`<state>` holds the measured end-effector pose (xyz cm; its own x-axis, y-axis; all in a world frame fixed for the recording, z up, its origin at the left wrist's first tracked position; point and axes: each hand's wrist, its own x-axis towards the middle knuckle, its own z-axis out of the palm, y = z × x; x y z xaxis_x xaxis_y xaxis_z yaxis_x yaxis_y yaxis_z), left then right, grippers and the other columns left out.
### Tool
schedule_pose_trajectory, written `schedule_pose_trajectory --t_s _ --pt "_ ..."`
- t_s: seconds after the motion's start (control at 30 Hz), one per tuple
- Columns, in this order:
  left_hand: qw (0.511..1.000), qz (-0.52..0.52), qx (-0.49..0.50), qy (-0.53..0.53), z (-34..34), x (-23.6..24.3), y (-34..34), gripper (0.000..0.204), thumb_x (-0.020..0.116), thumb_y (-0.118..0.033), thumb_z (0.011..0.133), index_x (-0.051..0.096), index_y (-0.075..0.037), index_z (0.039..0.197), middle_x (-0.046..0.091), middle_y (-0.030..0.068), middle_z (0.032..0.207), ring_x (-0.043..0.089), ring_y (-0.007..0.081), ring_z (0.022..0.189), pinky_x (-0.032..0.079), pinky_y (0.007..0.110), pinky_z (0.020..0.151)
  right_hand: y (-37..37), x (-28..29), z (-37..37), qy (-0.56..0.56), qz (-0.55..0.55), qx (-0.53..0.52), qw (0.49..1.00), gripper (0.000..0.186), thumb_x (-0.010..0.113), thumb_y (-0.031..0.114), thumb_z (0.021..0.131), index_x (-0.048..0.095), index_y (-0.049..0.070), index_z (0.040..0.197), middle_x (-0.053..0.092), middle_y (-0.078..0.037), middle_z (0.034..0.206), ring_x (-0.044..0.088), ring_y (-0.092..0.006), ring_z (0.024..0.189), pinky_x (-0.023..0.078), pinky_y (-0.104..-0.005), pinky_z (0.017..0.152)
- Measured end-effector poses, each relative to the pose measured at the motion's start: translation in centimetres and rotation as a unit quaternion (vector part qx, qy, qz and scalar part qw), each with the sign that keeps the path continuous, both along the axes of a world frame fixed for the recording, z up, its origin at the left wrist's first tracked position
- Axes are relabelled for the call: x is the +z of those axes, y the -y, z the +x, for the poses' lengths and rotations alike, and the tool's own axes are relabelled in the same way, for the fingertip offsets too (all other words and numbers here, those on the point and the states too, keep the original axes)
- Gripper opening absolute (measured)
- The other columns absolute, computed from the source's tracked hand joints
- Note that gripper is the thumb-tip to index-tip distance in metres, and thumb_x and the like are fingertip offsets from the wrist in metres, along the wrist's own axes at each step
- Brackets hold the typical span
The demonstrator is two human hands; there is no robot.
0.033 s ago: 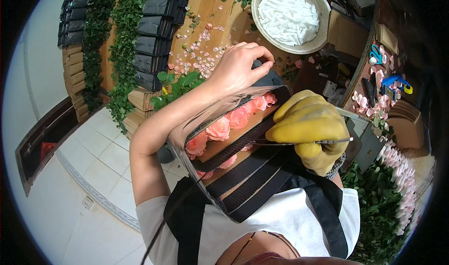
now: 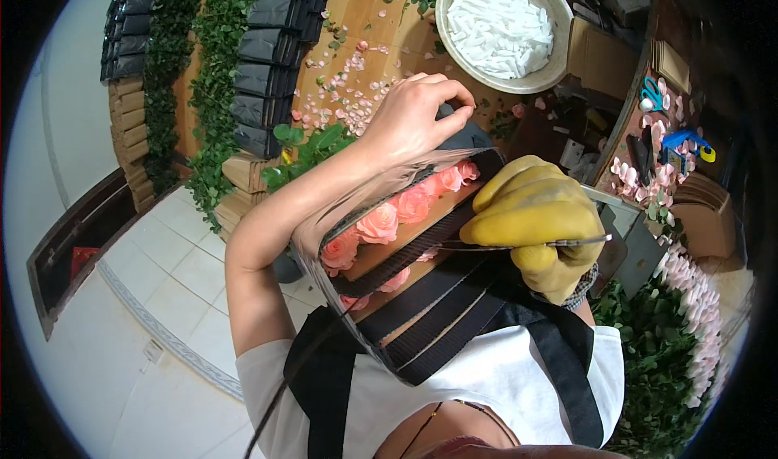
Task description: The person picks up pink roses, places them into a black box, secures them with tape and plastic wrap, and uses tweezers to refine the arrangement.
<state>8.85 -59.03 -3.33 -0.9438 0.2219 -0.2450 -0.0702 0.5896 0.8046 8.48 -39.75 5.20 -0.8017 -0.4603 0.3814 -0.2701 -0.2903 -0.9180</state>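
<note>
Counted about six pink roses [image 2: 379, 222] in the upper row, packed side by side along the fold of a black-striped wrapping sheet [image 2: 421, 297] held against the chest, plus three or so more blooms peeking out lower down, partly hidden so hard to be sure. One clear plastic film [image 2: 356, 200] curved over the row. Left hand [image 2: 415, 119] bare, reached over the far end of the bundle, fingers curled down and pinching the top edge of the wrap, thumb and fingertips nearly closed on it. Right hand [image 2: 535, 220] in a yellow glove, clenched tight around one thin metal tool [image 2: 567, 243], its tip sticking out to the right; couldn't tell exactly what kind of tool. Gloved knuckles pressed against the near edge of the sheet, just beside the last rose. Behind all that: one round white bowl [image 2: 454, 50] full of white strips, loose pink petals [image 2: 348, 94] scattered on the wooden bench, one pair of blue-handled scissors [image 2: 651, 94] off to the right.
</note>
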Motion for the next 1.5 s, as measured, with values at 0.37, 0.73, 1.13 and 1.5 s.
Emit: schedule_pose_trajectory --t_s 0.37,0.73,1.13,1.5 --pt "1.0 -0.003 -0.009 0.025 -0.5 0.2 -0.1 0.021 0.067 -0.022 0.091 0.07 -0.005 0.103 0.07 0.0101 0.1 0.065 0.0258 0.101 0.049 0.038 0.091 -1.0 -1.2 0.2 0.12 -0.14 -0.153 0.971 0.035 0.062 0.036 0.097 0.065 0.001 0.094 0.065 -0.011 0.074 0.059 -0.0251 0.062 0.05 -0.0377 0.059" --pt "0.993 0.036 -0.049 -0.098 -1.0 1.9 -0.5 0.059 0.074 -0.039 0.086 0.057 -0.003 0.129 0.063 0.0154 0.114 0.06 0.0328 0.107 0.048 0.043 0.093 -2.4 -5.5 -3.0 0.285 0.197 -0.021 0.938 0.025 0.064 0.007 0.095 0.068 -0.001 0.119 0.071 -0.008 0.111 0.065 -0.0132 0.099 0.051 -0.026 0.088" --pt "0.997 0.035 -0.041 0.05 -2.0 2.0 -0.2 0.02 0.063 -0.021 0.095 0.072 -0.003 0.096 0.07 0.0093 0.082 0.068 0.0218 0.081 0.052 0.035 0.074 -5.7 -6.3 -5.1 0.201 -0.034 -0.294 0.934 0.042 0.051 0.029 0.104 0.056 -0.003 0.131 0.064 -0.02 0.124 0.062 -0.0289 0.116 0.047 -0.0462 0.106" --pt "0.997 0.037 -0.001 -0.067 -2.2 0.7 -0.5 0.021 0.066 -0.023 0.093 0.069 -0.003 0.092 0.064 0.011 0.082 0.066 0.0263 0.09 0.05 0.038 0.078 -0.8 -0.9 -3.2 0.092 -0.175 -0.073 0.978 0.028 0.055 0.037 0.099 0.053 0.013 0.085 0.056 -0.004 0.064 0.052 -0.0196 0.052 0.045 -0.0377 0.058"
